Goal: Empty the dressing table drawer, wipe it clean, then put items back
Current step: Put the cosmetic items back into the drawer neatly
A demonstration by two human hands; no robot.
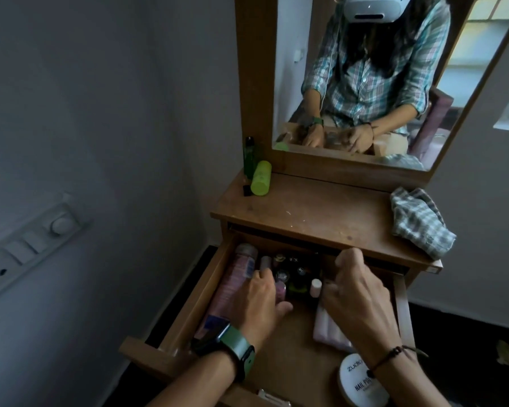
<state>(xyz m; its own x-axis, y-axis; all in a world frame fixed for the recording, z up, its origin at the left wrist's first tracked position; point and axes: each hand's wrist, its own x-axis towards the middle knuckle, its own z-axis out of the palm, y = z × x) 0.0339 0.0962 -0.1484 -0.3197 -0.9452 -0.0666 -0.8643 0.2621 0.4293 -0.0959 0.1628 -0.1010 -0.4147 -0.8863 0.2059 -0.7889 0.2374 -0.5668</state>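
Note:
The wooden drawer [188, 315] of the dressing table is pulled out. Inside lie a tall pink bottle [232, 286] along the left wall, a cluster of small nail polish bottles [294, 274] at the back, a pale pink pack [326, 327] on the right and a round white nail polish remover tub [356, 377] at the front. My left hand [262, 301], with a green watch on the wrist, is curled over the small bottles. My right hand [359, 292] reaches in beside a white-capped bottle [316, 287]; its fingertips are hidden.
On the table top [306, 212] stand a dark green bottle [249, 157] and a lime green bottle [260, 179] at the back left. A checked cloth [420, 221] lies crumpled at the right edge. A mirror [379, 77] rises behind. A switch panel [30, 245] sits on the left wall.

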